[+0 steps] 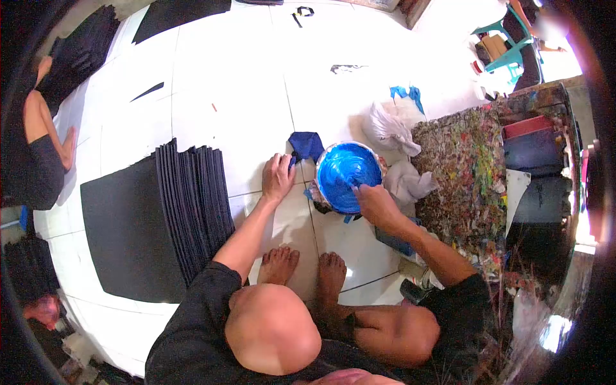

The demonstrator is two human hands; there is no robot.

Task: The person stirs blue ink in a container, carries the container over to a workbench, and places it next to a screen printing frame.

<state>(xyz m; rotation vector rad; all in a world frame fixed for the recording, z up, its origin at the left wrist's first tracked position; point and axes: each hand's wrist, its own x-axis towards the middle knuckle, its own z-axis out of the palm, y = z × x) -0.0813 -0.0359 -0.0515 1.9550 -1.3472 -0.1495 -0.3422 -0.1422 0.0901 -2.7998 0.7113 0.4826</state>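
A round tub of bright blue paint (pixel 340 168) stands on the tiled floor in front of my feet, its rim smeared. My right hand (pixel 378 205) is closed at the tub's near right edge, around a thin stirring tool (pixel 355 186) whose lower end is in the paint. Swirl marks show on the paint's surface. To the left of the tub lies a dark blue cloth (pixel 308 146). My left hand (pixel 279 176) is low over the floor beside it, fingers bent and closed on its near left edge. The fingertips are partly hidden.
A stack of black sheets (pixel 128 224) stands on my left. Crumpled white cloths (pixel 410 183) lie right of the tub, beside a paint-crusted board (pixel 462 186). Blue scraps (pixel 407 96) are farther off. Another person's leg (pixel 48 128) shows at far left; a green chair (pixel 507 54) stands at upper right.
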